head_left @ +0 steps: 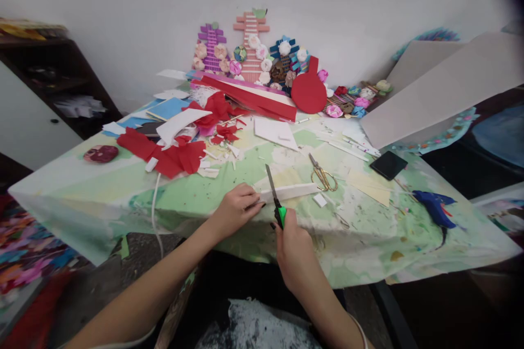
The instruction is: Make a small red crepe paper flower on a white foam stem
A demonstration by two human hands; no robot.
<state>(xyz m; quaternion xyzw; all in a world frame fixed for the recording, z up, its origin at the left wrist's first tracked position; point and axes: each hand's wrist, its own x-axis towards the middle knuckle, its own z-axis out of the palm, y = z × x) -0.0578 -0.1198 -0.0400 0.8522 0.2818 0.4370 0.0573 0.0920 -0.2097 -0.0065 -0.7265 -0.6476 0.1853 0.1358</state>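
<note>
White strip [297,191]: where is it?
Near edge of the tablecloth [352,262], between the left hand [236,207] and the gold scissors [323,177]. Long, thin, flat; card or foam, can't tell.

Left hand state?
Fingers bunched, pinching the strip's left end. Probably pins it so it doesn't slide under the blade.

Right hand [295,245]?
Wrapped round the green-and-black handle of a cutter [280,212]. Knife or scissors, can't tell. Blade points away from the body, crosses the strip close to the pinching fingers, likely because it's steadiest there.

Gold scissors?
Lying loose, loop handles just beside the strip's right end; handy reach, I'd say.

Other materials?
Red paper [180,161], crumpled, ragged, with white scraps [208,173]. Smooth round red piece [309,92] with stubby handle, upright at the back near puffy paper flowers [334,111], seemingly parked out of the way. Blue glue gun [436,207] far right, hard plastic. Cloth's blotchy green, wrinkled in front.
</note>
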